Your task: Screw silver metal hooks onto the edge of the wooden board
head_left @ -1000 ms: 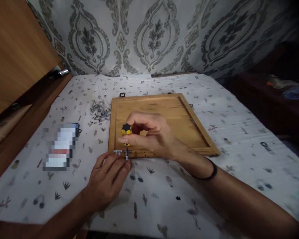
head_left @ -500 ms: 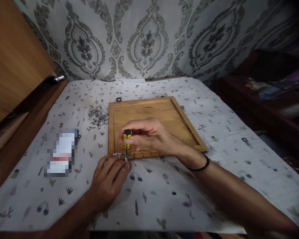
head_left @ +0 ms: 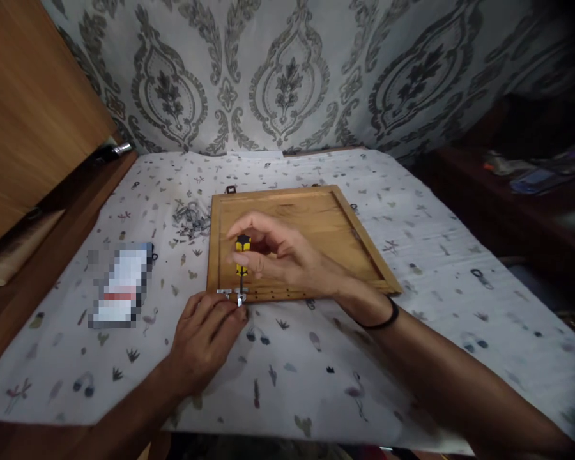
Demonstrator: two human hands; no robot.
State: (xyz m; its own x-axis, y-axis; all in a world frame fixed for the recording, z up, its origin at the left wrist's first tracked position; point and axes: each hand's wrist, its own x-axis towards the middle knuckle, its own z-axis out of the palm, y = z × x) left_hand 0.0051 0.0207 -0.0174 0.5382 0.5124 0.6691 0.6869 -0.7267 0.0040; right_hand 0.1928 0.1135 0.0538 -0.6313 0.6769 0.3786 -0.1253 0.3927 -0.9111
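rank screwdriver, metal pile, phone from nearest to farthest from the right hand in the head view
1. Screwdriver: held in the right hand, over the board's near edge.
2. Metal pile: just left of the board.
3. Phone: farther left, on the cloth.

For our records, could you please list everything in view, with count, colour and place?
Printed cloth: one, white, across the foreground
Wooden panel: one, brown, on the cloth
Metal fittings: two, silver, panel's near edge
Screwdriver: one, yellow and black, upright at one fitting
Dark brackets: two, panel's far edge
Metal parts: uncountable heap, grey, left of panel
Pixelated rectangular item: one, mostly white, left
Patterned backdrop: one, grey and white, behind
Wooden furniture: count unclear, brown, far left
Shiny cylinder: one, silver, upper left
Clutter: count unclear, mixed, dim right side
Wristband: one, black, right wrist
Left grip: one, bare, at the metal fittings
Right grip: one, bare, holding the screwdriver
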